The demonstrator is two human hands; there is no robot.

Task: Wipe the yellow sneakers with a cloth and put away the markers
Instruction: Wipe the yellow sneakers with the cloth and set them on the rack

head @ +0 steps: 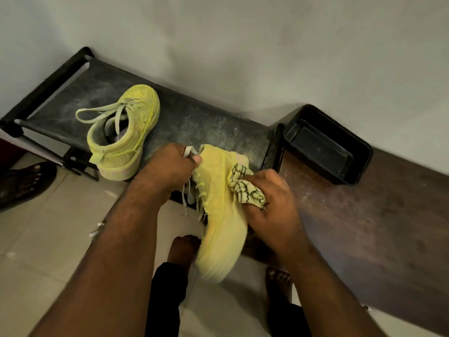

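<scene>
The left hand [167, 166] grips one yellow sneaker [221, 215] by its collar, holding it off the front edge of the dark bench [194, 117]. The right hand [272, 205] clutches a patterned cloth [245, 188] against the shoe's side. The second sneaker [124, 132] lies near the bench's left end; a black tray [328, 144] sits on the brown surface beside its right end

Bare forearms, no sleeves; bare feet [181, 249]; dark, perhaps black, trousers [167, 300] at the knees
</scene>
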